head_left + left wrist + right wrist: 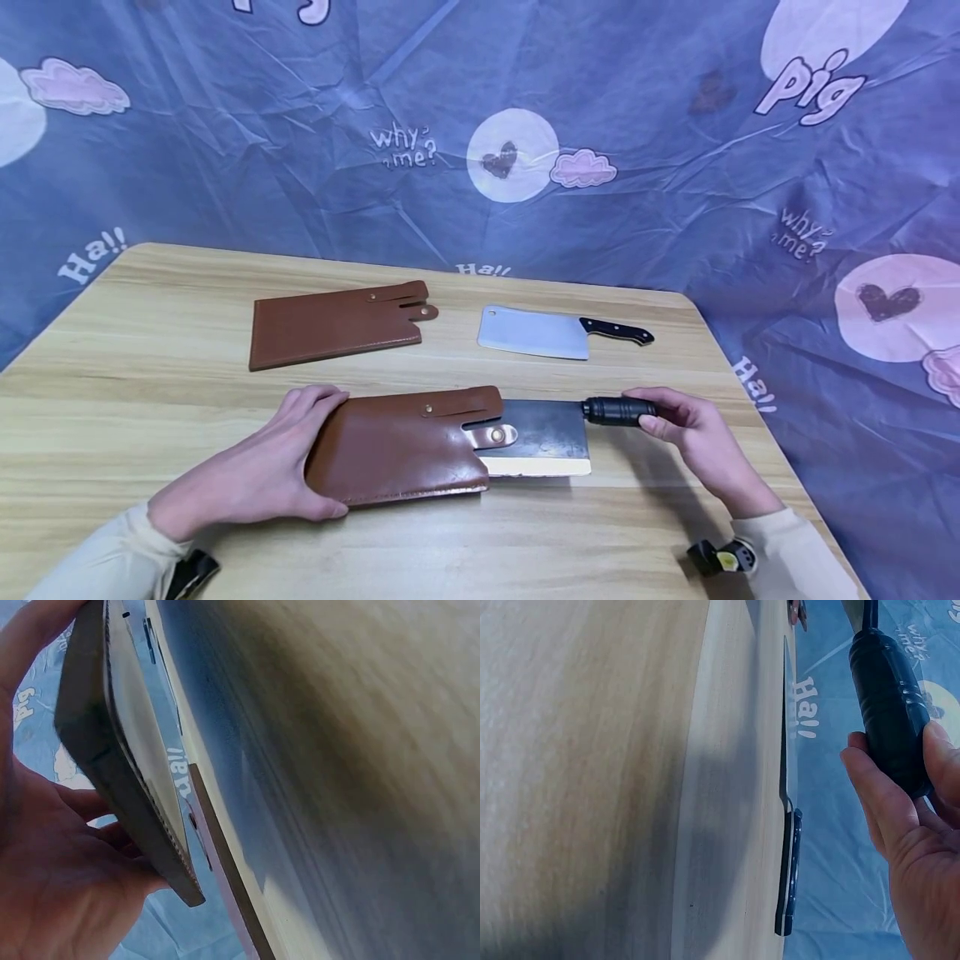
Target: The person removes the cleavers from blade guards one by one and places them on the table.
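On the wooden bench [150,350] before a blue printed backdrop [300,125] lay 2 cleavers and 2 brown leather sheaths: the left hand [255,475] gripped the near sheath [397,450] while the right hand [693,433] held the half-sheathed dark cleaver [543,429] by its handle.

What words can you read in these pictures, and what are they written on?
"why me?" – on the blue cloth backdrop, twice.
"pig" – on the cloth, upper right.
"Ha!!" – on the cloth, at the table's edges.
White letters at the top edge are cut off, unreadable.
No words show on the sheaths or the cleavers.
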A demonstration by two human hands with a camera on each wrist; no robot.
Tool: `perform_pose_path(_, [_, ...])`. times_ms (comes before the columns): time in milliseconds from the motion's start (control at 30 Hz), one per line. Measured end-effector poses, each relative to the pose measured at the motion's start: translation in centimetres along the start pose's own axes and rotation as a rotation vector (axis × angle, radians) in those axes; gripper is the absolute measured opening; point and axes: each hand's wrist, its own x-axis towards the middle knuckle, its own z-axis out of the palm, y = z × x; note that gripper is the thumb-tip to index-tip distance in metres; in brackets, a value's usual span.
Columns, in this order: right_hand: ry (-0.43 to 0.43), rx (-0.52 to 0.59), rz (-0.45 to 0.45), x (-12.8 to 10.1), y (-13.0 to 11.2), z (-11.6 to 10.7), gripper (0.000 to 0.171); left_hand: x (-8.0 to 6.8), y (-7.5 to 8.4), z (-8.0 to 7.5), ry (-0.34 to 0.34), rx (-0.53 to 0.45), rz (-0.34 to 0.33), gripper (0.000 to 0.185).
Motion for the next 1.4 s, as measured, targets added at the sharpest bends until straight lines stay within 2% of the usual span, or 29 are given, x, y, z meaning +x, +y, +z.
perform_pose_path(367, [-0.007,0.031,0.021,0.1,-0.1,0.0,0.032,-0.2,-0.2,0.0,0.009,-0.002,0.01,0.117])
perform_pose_path(733, [0.0,0.037,-0.005,0.1,0.0,-0.1,0.032,-0.2,-0.2,0.0,0.023,0.013,0.032,0.114])
perform_pose_path(1033, [0.032,0.044,0.04,-0.6,0.1,-0.5,0.033,-0.2,-0.4,0.0,0.016,0.013,0.023,0.115])
perform_pose_path(1400, [0.058,0.183,0.036,-0.9,0.7,-1.1,0.031,-0.2,-0.6,-0.3,0.001,0.004,0.024,0.113])
